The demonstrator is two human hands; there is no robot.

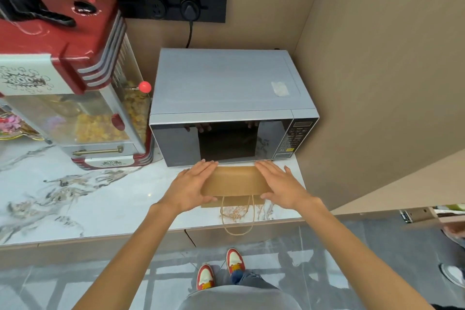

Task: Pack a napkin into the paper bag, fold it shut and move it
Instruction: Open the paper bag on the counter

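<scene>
The paper bag [235, 180] lies flat on the marble table [75, 199], close to the front edge and toward the right end, just in front of the microwave [231, 108]. Its upper part looks folded over, and a lower strip of the bag shows below the fold. The two twine handles [236, 219] point toward the person and hang a little over the front edge of the table.

The left hand [191, 186] rests on the left side of the bag with straight fingers that lie flat and point toward the microwave; it is opened, not gripping. The right hand [281, 185] does the same on the right side of the bag, fingers straight and pressed flat (the thumb sticks out to the side). Both hands touch the bag, and the brown paper shows between them.

The napkin is not visible, so I cannot tell if it is inside the bag.

A red popcorn machine [75, 78] stands on the table just beside the microwave, at its left. On the back wall there is a black socket strip [156, 5] with one plug in it.
</scene>
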